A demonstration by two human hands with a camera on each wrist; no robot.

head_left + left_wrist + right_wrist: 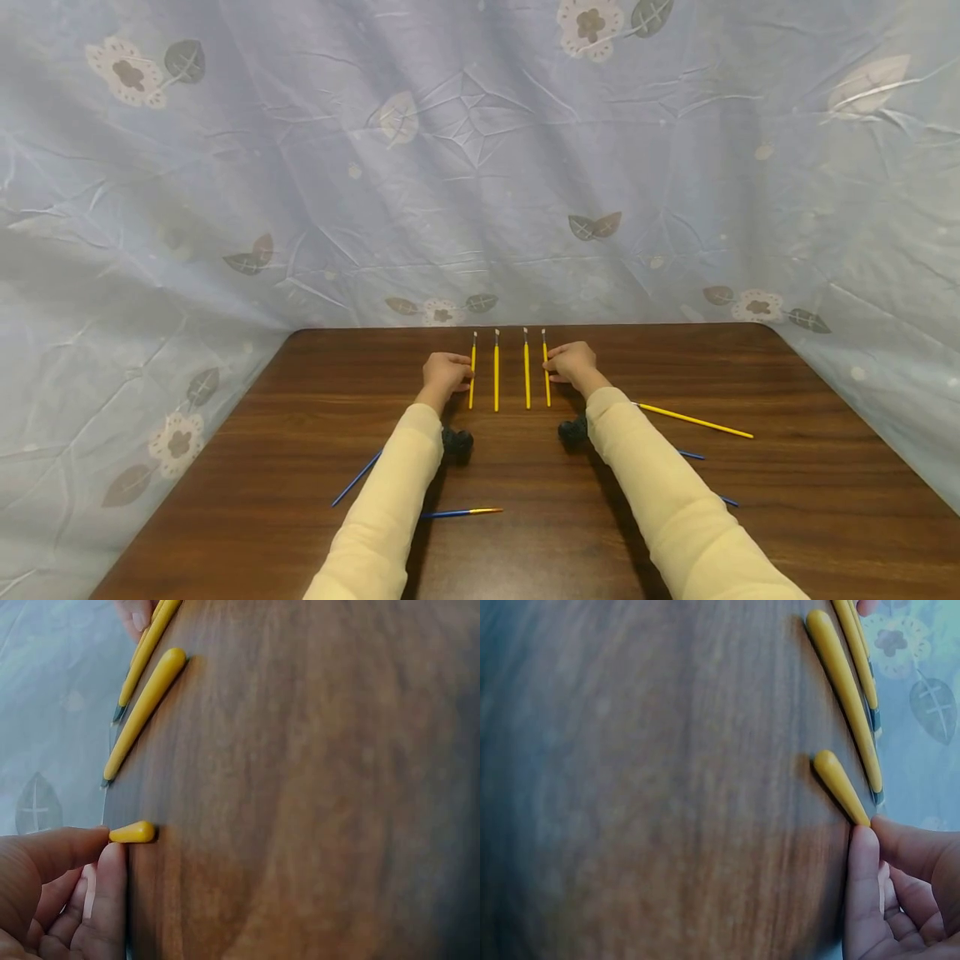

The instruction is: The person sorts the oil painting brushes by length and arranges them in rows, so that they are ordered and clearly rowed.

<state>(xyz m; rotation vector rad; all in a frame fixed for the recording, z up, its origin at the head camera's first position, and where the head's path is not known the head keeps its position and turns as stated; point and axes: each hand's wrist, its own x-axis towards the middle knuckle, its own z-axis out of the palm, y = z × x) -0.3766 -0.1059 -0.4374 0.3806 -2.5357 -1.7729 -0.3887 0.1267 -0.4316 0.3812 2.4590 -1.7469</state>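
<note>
Several yellow paintbrushes lie side by side near the table's far edge, bristles pointing away. My left hand (447, 372) pinches the leftmost yellow paintbrush (472, 383) between thumb and finger; its rounded handle end (135, 832) shows in the left wrist view. On the other side, my right hand (573, 365) pinches the rightmost yellow paintbrush (547, 377), whose handle end (835, 778) points toward the near side. Between the hands lie two more yellow paintbrushes, one left of centre (497, 375) and one right of centre (527, 375), touched by neither hand.
Another yellow paintbrush (697, 420) lies slanted beside the right forearm. Blue paintbrushes lie at the left (356, 479), at the front (453, 513) and at the right (692, 455), partly hidden by the sleeves. A patterned cloth (480, 167) hangs behind the brown table (517, 467).
</note>
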